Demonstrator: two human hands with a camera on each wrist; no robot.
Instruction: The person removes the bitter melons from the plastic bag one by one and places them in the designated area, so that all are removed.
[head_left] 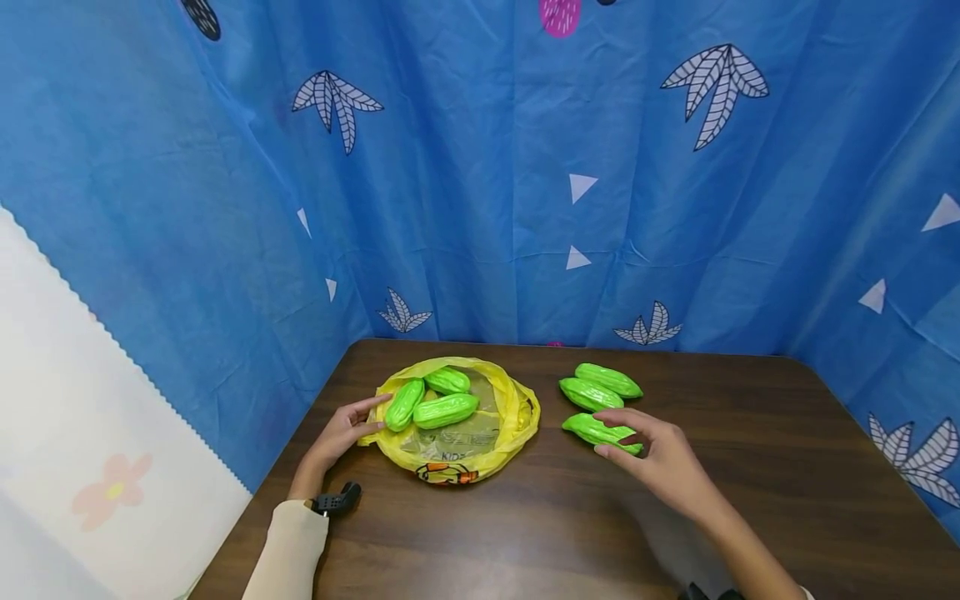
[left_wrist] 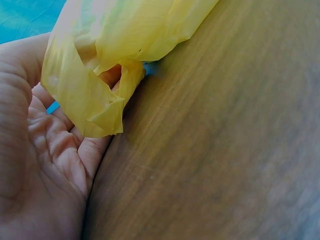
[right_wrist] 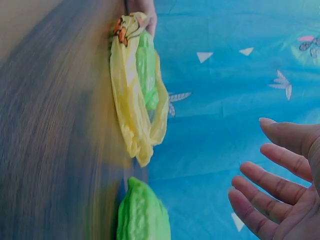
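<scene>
A yellow plastic bag (head_left: pixel 517 421) lies with its mouth spread wide on the table, three glossy green ridged bitter gourds (head_left: pixel 446 411) inside it. My left hand (head_left: pixel 337 437) holds the bag's left rim; in the left wrist view the thin yellow plastic (left_wrist: pixel 92 107) passes between thumb and fingers. On the right, my right hand (head_left: pixel 663 462) hovers over the nearest loose bitter gourd (head_left: pixel 588 428), thumb and fingers spread around its right end. The right wrist view shows these fingers (right_wrist: pixel 272 185) apart and holding nothing. Two more bitter gourds (head_left: pixel 591 394) lie side by side just behind.
The dark brown wooden table (head_left: pixel 480 533) has rounded far corners. A blue patterned curtain (head_left: pixel 480 208) hangs along its back and sides, with a white cloth section (head_left: pixel 90 417) at the left. A black wrist strap device (head_left: pixel 339 498) sits on the left wrist.
</scene>
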